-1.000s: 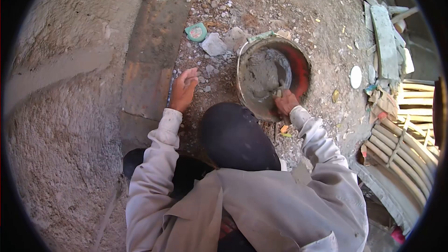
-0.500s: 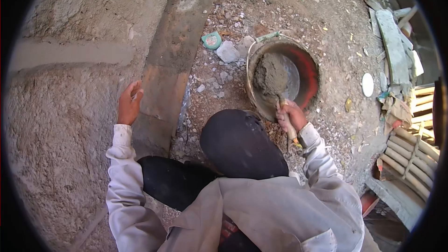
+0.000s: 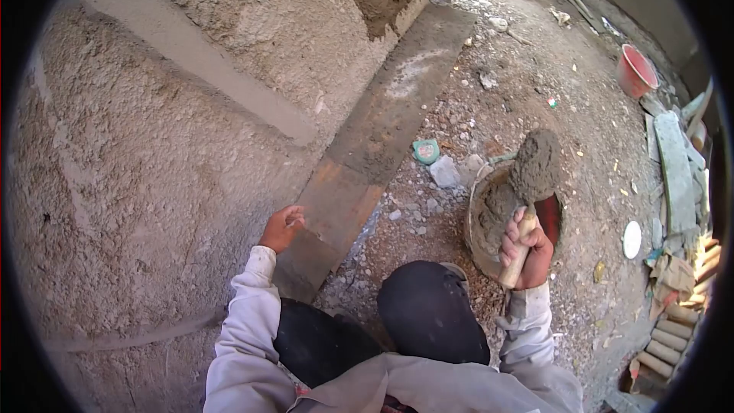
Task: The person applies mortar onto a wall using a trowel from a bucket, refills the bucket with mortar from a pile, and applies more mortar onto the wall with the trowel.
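Note:
My right hand (image 3: 538,254) is wrapped round the wooden handle of a trowel (image 3: 518,258). A heap of wet grey mortar (image 3: 535,162) covers the blade, which is raised above a bucket (image 3: 472,231). More mortar (image 3: 495,210) lies inside the bucket, whose inner wall shows red on the right. My left hand (image 3: 281,229) holds nothing, its fingers loosely bent and apart. It is close to the rough wall (image 3: 176,206), over the near part of a long mortar-stained board (image 3: 348,160) at the wall's foot.
A green tape measure (image 3: 426,151) and a pale stone (image 3: 444,173) lie between board and bucket. Reddish buckets (image 3: 636,70) stand farther off. Planks (image 3: 674,172), a white disc (image 3: 631,239) and stacked rods (image 3: 664,352) are at the right. Gravel covers the ground.
The trowel has come up from inside the bucket with mortar on its blade. My view has swung toward the wall and farther ahead. My left hand's fingers are more bent.

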Motion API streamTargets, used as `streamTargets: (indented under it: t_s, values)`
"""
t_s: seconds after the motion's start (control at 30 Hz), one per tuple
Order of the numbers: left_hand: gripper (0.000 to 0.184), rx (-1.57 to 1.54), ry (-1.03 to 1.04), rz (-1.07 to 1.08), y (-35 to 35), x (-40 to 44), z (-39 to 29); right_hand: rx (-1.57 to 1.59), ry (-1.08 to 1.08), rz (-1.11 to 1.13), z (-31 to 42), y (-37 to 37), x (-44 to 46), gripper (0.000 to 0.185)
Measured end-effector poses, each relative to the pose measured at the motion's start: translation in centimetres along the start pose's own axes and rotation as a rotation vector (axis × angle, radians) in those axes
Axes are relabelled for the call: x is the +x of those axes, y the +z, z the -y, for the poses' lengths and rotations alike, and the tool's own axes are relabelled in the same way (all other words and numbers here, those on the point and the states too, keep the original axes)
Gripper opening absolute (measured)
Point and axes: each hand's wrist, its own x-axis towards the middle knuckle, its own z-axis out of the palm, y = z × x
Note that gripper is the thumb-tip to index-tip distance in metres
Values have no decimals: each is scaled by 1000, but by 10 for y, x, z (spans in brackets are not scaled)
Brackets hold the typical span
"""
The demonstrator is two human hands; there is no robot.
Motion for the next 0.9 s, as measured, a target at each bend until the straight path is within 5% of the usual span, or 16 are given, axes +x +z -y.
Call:
streamTargets:
  t_s: [0.17,0.33,0.43,0.5,0.6,0.73,0.83,0.9]
  values:
    - [40,22,-55,-103,-16,-16,-6,40,-392,118,-22,88,92,36]
    - [37,59,-130,-262,-43,-71,7,-74,-711,-167,-76,167,221,39]
    - [34,90,-276,-377,-54,-129,-1,-449,-732,-632,-145,203,321,48]
    - [33,65,-343,-435,-59,-167,7,-552,-534,-680,-201,222,389,56]
    - [32,58,-435,-480,-55,-186,7,-701,-391,-311,-247,253,404,55]
    - [33,53,-463,-554,-23,-166,48,-695,-388,162,-188,260,260,51]
    - [35,396,-504,-49,-3,-140,102,-812,-312,300,-138,195,186,46]
    - [40,440,-395,-11,1,-117,96,-944,-337,323,-106,123,161,30]
